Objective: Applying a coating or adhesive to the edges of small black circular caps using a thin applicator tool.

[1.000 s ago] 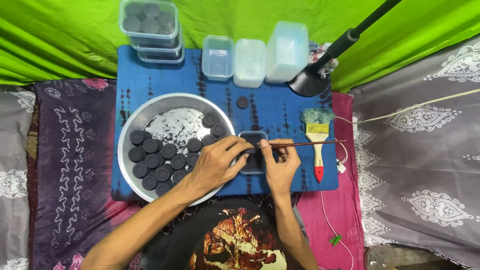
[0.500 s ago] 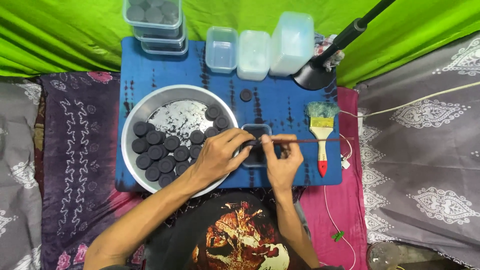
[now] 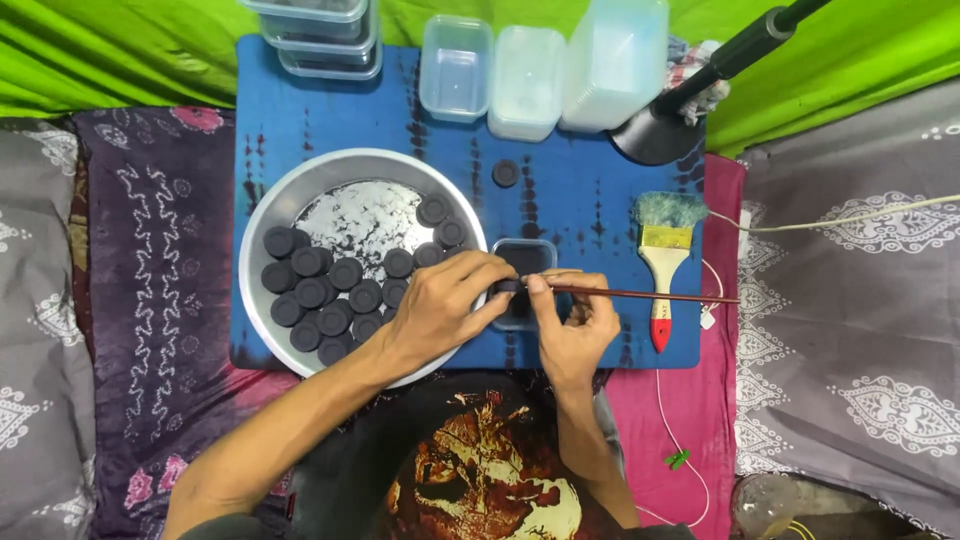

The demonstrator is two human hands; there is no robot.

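Blue tie-dyed cloth spread flat over patterned purple and pink fabric, green sheet behind. On cloth, left: round metal pan, shiny, scuffed bare patch at centre, holding a cluster of small black discs, matte, round, packed side by side along lower and right part. At far edge: stack of clear plastic tubs, then three more translucent boxes in a row. Black lamp with arm slanting up to the right. Paintbrush lying flat at right: pale bristles, wooden handle with red tip. One loose disc alone on cloth below the boxes. Small clear square tub with dark contents just right of the pan, partly hidden by the fingers. Left hand curled, fingers closed together, pinching a small dark piece over that tub. Right hand closed, thumb and forefinger clamped on a thin reddish stick held level, its tip meeting the dark piece. Hands touching at fingertips.
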